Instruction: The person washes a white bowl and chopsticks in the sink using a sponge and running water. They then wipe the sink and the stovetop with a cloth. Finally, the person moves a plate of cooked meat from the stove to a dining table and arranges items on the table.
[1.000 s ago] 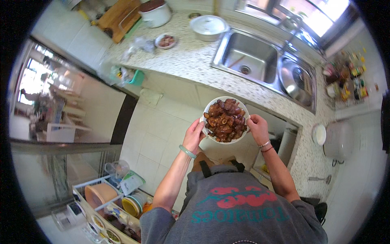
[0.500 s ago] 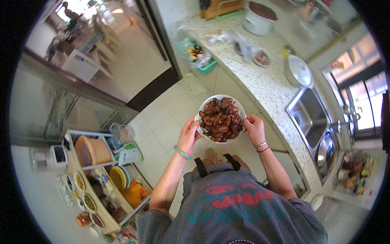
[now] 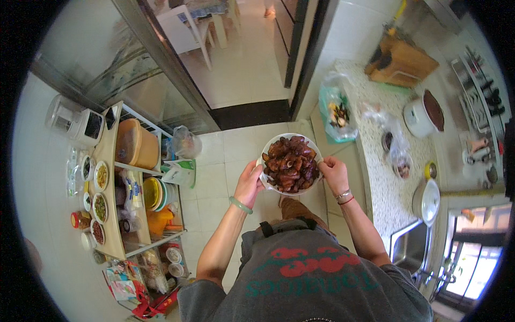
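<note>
Between my two hands is a white bowl [image 3: 266, 188] heaped with glossy dark-brown braised meat [image 3: 292, 163], held level in front of my body above the tiled floor. My left hand [image 3: 249, 181] grips its left rim, fingers partly underneath; a green bangle sits on that wrist. On the opposite side my right hand [image 3: 335, 174] pinches the rim, with a bracelet and a red cord at the wrist. The bowl's underside and the fingertips beneath it are hidden.
Ahead is an open doorway with a dark threshold [image 3: 251, 115], a white chair [image 3: 185, 32] beyond. A shelf rack [image 3: 120, 201] with small dishes stands left. Along the right runs a speckled counter [image 3: 383, 188] with a white pot [image 3: 421, 118], a bagged teal bin [image 3: 337, 115] and a sink [image 3: 410, 249].
My body has turned right, so the doorway has come from the upper left to straight ahead and the counter has swung right. Both hands still hold the bowl.
</note>
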{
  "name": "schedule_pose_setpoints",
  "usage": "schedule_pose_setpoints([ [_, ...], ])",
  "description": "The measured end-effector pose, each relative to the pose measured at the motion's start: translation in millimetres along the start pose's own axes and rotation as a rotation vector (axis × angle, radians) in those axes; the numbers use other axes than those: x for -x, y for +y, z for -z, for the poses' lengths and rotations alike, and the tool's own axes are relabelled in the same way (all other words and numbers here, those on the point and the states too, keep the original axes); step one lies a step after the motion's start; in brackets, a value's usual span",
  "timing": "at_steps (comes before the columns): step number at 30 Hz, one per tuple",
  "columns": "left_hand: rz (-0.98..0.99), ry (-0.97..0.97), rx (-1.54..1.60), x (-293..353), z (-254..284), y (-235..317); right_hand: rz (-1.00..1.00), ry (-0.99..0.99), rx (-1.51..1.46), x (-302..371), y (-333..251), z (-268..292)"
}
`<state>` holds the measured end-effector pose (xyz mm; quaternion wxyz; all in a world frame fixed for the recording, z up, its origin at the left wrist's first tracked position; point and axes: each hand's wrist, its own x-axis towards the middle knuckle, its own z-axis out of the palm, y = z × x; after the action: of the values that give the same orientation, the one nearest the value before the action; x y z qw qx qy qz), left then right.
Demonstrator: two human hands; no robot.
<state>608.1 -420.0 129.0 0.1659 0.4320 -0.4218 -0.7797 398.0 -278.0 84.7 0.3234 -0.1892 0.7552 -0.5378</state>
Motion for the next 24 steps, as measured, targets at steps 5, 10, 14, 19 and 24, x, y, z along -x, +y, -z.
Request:
schedule_pose_setpoints([
  [5,-0.154,0.075,0.086,-44.8,13.3,20.1,0.027,-0.139,-0.016,-70.6,-37.6,-22.8],
  [10,-0.185,0.128,0.194,-69.3,12.4,54.7,0.125,-0.213,0.027,-120.3,-84.3,-42.4],
  [14,-0.219,0.173,0.192,-82.9,17.4,72.9,0.141,-0.253,0.037,-147.4,-96.1,-60.2],
  [19,-0.193,0.191,0.165,-93.8,32.6,88.7,0.241,-0.212,0.062,-161.5,-94.8,-81.9],
  [24,-0.148,0.164,0.136,-104.8,53.3,103.2,0.168,-0.192,0.115,-167.6,-96.6,-101.1],
])
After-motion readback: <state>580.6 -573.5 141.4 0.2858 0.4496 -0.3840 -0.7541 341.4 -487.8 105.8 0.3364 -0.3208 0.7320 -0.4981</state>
